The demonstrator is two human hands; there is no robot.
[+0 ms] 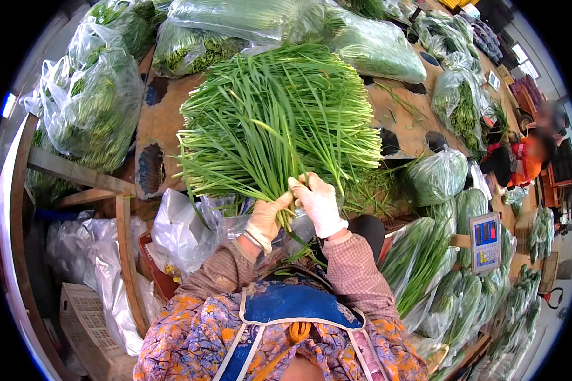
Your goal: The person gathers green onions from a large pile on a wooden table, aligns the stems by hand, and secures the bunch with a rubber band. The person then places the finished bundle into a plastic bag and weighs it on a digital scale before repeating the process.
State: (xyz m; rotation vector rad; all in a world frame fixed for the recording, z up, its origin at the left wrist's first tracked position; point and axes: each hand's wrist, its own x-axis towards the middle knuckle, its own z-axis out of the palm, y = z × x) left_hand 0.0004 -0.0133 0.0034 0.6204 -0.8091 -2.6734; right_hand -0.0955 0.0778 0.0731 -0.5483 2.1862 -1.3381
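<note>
My left hand (267, 216), in a pale glove, grips a bunch of garlic chives (262, 162) near its cut ends. Their long green leaves fan out away from me. Close beside it, my right hand (317, 202), gloved too, pinches at the same stems; whether it holds a separate strand is hard to tell. Beyond both hands lies a broad heap of garlic chives (343, 109), stacked with pale ends facing left and right. Loose trimmed leaves (372, 195) are scattered to the right of my hands.
Clear plastic bags of greens stand at the left (100, 109) and back (381, 47). A digital scale display (485, 242) is at right, above bagged chives (419, 266). Wooden framing (126, 257) and a plastic crate (83, 324) are at left. A person in orange (526, 157) is far right.
</note>
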